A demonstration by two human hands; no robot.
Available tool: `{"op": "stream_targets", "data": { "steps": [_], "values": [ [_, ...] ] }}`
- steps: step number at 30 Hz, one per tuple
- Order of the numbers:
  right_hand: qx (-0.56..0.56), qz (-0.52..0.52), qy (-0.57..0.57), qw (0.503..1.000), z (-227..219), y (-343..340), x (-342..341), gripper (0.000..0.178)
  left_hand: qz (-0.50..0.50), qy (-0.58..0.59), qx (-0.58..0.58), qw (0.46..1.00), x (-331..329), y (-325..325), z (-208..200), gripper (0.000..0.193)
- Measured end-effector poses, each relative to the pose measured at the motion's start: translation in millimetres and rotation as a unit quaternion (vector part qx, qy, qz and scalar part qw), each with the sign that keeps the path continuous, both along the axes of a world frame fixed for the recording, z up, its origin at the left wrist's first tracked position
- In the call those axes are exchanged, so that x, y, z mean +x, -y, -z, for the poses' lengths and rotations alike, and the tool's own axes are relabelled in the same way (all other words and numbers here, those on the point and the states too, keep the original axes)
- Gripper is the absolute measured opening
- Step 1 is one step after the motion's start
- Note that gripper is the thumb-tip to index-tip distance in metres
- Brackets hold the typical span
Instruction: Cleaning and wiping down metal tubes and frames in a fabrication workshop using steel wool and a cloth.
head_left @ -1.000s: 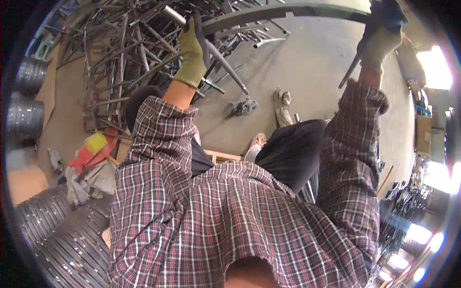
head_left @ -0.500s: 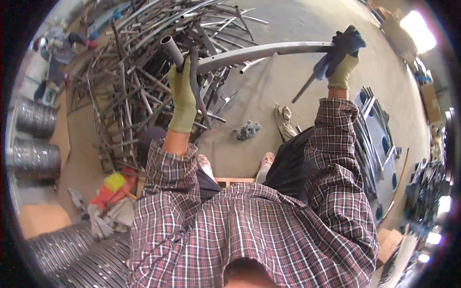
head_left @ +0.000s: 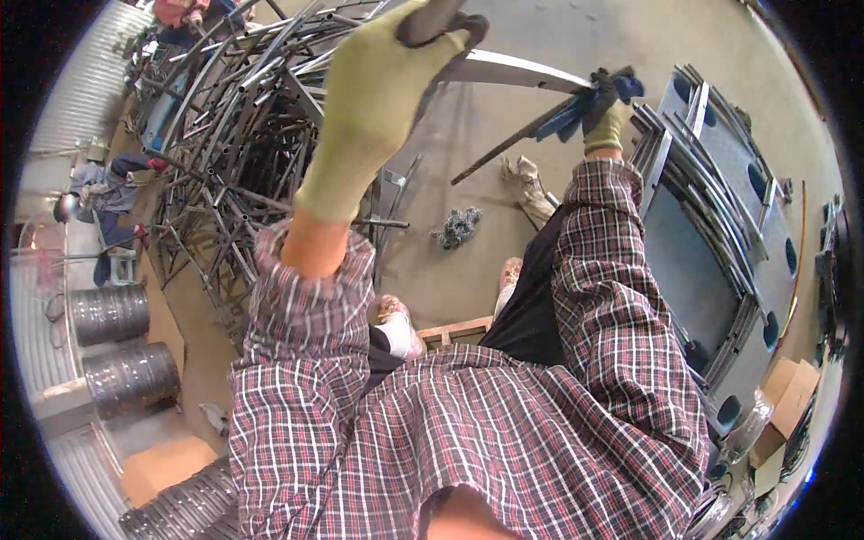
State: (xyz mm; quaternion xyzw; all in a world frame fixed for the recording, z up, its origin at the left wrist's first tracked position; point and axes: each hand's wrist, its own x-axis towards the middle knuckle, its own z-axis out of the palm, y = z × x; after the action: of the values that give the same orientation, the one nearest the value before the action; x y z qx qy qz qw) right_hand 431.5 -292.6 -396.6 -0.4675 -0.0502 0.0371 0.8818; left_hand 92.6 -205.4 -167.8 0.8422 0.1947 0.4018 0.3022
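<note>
Close to me at the upper middle, my left hand (head_left: 373, 112), in a pale yellow-green glove with a dark palm, is closed round a dark tube at the left end of a curved metal frame piece (head_left: 522, 70). The grey bar of that piece runs right to my right hand (head_left: 605, 115), gloved alike and closed on its far end. A bunched blue cloth (head_left: 565, 121) is in the right hand too. From that hand a thin dark rod (head_left: 504, 151) slants down to the left; whether it belongs to the frame piece I cannot tell.
A tangled heap of metal tubes (head_left: 243, 135) lies ahead left. Metal bars rest on a blue-grey panel (head_left: 688, 243) at right. On the floor are metal shavings (head_left: 457, 229) and a pale glove or cloth (head_left: 526, 191). Coiled black bundles (head_left: 135, 378) and another person (head_left: 103, 198) are left.
My left hand has risen toward me with its end of the frame piece. My right hand has shifted slightly left, and the thin rod now slants flatter. The view has turned.
</note>
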Motion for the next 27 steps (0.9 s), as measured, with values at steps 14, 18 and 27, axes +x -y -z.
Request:
{"op": "stream_targets", "data": {
  "steps": [14,18,27],
  "values": [
    [-0.104,-0.019,-0.007,0.994,19.6,-24.3,-28.4,0.026,-0.006,-0.009,-0.161,0.987,3.7,-38.6,-7.8,0.021],
    [-0.156,-0.055,-0.052,0.985,0.0,-41.8,-52.1,0.022,-0.106,-0.115,0.031,0.987,-10.8,-96.5,21.1,0.043],
    [-0.146,-0.083,0.086,0.982,4.2,-21.2,-51.7,0.024,-0.096,-0.053,-0.192,0.975,-33.1,-75.6,13.0,0.027]
  ]
}}
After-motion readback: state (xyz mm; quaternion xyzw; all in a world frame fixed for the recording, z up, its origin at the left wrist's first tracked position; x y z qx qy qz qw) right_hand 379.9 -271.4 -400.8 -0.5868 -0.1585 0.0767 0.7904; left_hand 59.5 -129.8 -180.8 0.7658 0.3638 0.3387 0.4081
